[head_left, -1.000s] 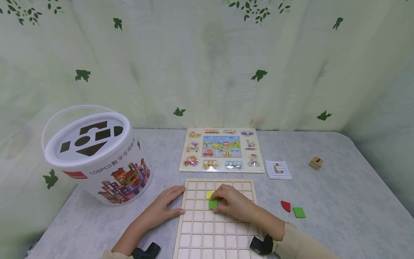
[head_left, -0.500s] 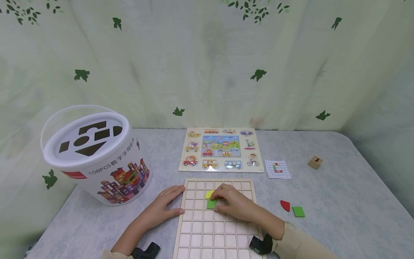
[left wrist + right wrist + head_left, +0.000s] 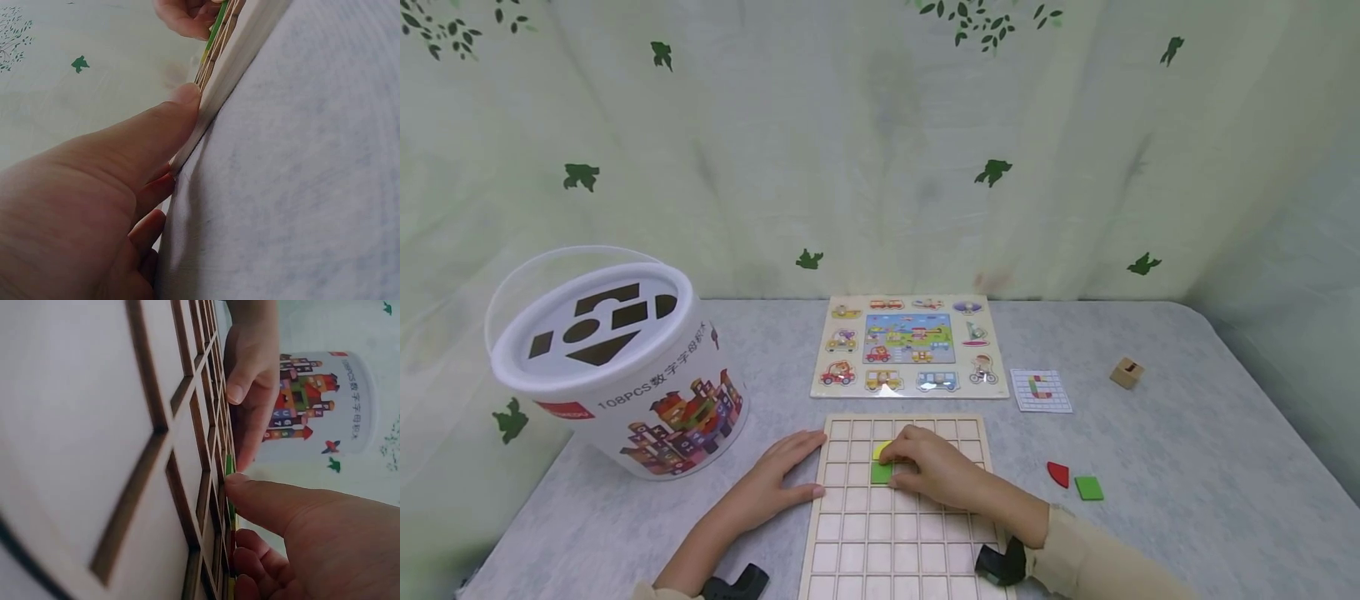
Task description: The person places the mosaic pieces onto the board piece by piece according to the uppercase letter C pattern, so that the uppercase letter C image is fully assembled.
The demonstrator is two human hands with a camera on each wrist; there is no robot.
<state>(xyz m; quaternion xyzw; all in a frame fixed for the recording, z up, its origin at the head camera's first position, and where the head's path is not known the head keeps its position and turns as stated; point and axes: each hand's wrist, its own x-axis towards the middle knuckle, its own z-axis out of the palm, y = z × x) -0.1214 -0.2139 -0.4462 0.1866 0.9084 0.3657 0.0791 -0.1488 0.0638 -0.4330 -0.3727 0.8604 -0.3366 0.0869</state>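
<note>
A wooden grid board point(image 3: 868, 529) lies in front of me. My right hand point(image 3: 938, 473), fingers bent, pinches a green square tile point(image 3: 881, 474) on the board's upper part. A yellow piece point(image 3: 880, 449) lies directly above the green tile, partly covered by the fingers. In the right wrist view, the thumb touches the green tile's edge; a sliver of red point(image 3: 232, 540) shows near the curled fingers. My left hand point(image 3: 772, 479) rests against the board's left edge with fingers extended; its thumb point(image 3: 186, 97) touches the rim in the left wrist view.
Right of the board lie a red quarter-round piece point(image 3: 1057, 475) and another green square point(image 3: 1089, 488). A pattern card point(image 3: 1054, 402) and a small wooden block point(image 3: 1127, 373) are farther back. A picture puzzle point(image 3: 820, 367) sits behind the board; a lidded bucket point(image 3: 662, 400) stands left.
The green tile has slid left on the board and now sits squarely below the yellow piece. The right hand shifted slightly left; the left hand keeps its place at the board's edge.
</note>
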